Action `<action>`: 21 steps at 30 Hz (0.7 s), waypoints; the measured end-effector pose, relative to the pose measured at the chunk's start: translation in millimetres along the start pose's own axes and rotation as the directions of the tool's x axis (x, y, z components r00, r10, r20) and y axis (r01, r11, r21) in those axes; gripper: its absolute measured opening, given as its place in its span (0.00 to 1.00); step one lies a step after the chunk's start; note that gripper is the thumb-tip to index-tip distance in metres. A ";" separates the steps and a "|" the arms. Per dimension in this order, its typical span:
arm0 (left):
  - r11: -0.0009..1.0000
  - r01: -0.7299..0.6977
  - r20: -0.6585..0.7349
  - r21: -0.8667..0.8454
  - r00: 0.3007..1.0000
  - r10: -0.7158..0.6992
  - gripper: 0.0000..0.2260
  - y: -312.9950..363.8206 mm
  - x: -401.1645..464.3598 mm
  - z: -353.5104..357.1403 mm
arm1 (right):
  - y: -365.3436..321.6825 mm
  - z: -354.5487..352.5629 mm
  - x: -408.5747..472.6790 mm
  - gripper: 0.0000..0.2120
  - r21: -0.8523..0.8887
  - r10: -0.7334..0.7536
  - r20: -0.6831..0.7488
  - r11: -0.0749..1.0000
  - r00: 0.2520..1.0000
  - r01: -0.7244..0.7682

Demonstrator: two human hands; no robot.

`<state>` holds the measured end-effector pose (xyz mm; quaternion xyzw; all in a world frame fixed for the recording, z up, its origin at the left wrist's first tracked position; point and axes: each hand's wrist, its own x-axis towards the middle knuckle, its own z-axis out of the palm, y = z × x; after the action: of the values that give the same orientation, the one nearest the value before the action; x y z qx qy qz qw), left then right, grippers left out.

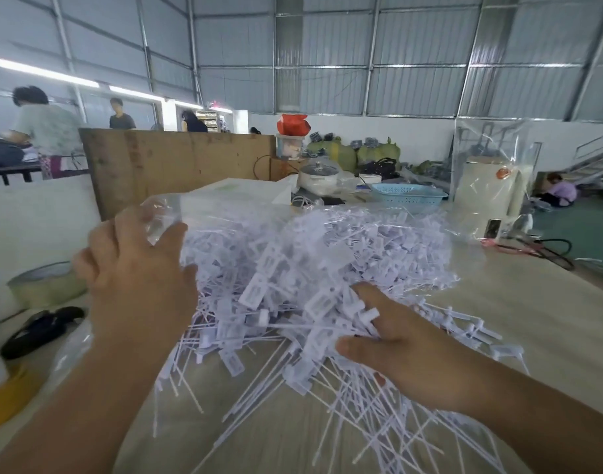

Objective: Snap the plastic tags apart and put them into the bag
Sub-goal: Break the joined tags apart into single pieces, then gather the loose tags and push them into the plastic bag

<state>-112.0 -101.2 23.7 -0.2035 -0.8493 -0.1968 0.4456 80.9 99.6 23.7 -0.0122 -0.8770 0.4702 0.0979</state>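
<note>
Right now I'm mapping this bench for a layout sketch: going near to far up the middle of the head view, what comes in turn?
Loose plastic tags → clear bag heaped with tags → blue basket → green sacks by the back wall.

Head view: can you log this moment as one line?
left hand: grips clear bag | right hand: gathering tags | table: loose pile

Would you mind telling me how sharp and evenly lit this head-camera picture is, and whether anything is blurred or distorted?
Head view: the left hand is motion-blurred where it grips the clear bag; the right hand and the pile of tags look sharper. The light is soft and even, with glare on the ceiling tube lights. Wide-angle bending curves the wall beams.
</note>
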 end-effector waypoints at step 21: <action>0.738 -0.090 0.086 -0.669 0.977 0.197 0.05 37.3 -21.8 -8.1 | -15.4 72.6 136.9 0.13 -0.564 -0.083 -0.096 0.825 0.992 0.015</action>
<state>-75.8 -77.7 15.4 -0.4271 -0.7375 -0.4333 0.2932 -65.6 46.8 19.2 -0.0452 -0.9693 0.1870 0.1530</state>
